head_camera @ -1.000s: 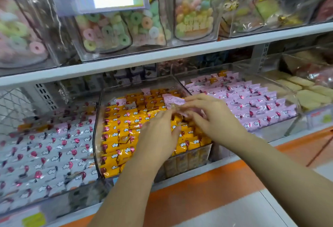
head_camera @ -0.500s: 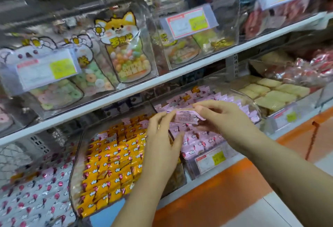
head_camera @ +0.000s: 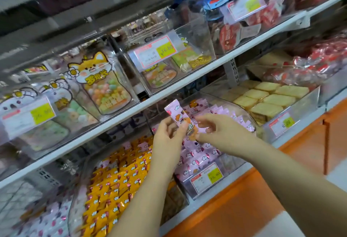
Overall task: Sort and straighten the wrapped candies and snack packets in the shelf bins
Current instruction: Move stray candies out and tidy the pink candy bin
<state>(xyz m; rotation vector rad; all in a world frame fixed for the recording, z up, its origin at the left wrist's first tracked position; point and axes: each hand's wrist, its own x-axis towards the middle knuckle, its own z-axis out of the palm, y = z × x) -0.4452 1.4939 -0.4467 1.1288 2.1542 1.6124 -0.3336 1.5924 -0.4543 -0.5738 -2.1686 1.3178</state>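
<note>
Holding pink candy packet (head_camera: pixel 179 117) tilted in the air, just above pink-packet bin (head_camera: pixel 187 186), yellow-packet bin (head_camera: pixel 75 199) beside. Pinched at mid-body by left grip (head_camera: pixel 168 133); right grip (head_camera: pixel 223 133) narrow at lower end, contact unclear. Likely light, crinkly, slippery film, contents maybe crushable. Best taken by crimped ends or flat faces, gentle pinch, no squeezing.

The lower shelf (head_camera: pixel 296 130) carries clear bins (head_camera: pixel 300 103) side by side: yellow packets (head_camera: pixel 116 184) under the left grip (head_camera: pixel 169 133), pink packets (head_camera: pixel 199 154) beneath the right grip (head_camera: pixel 221 129), pale biscuits (head_camera: pixel 268 97) to that grip's right.
</note>
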